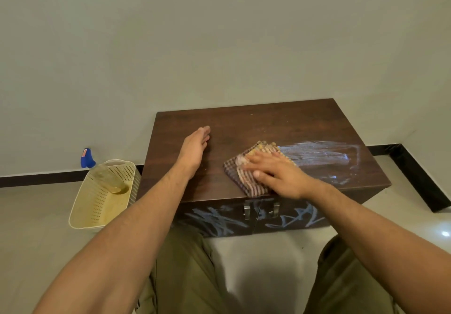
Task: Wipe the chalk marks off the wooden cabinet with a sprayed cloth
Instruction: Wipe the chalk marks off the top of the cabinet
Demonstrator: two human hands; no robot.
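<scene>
Pale plain wall fills the upper half of the head view, meeting a glossy light floor at a dark skirting strip. Wooden cabinet stands against the wall at centre, its dark top facing the camera. Right hand lies flat, fingers spread, pressing a checked cloth onto the top near the front edge. Smeared chalk marks streak the top at 3 o'clock from the cloth. Further blue-white chalk scribbles cover both front doors, on either side of two metal handles. Left hand rests open and empty, palm edge down, at 9 o'clock from the cloth, well apart from it. Cream perforated basket sits on the floor at 9 o'clock from the cabinet, holding a spray bottle with a blue trigger head. Olive trouser legs show at 6 o'clock.
</scene>
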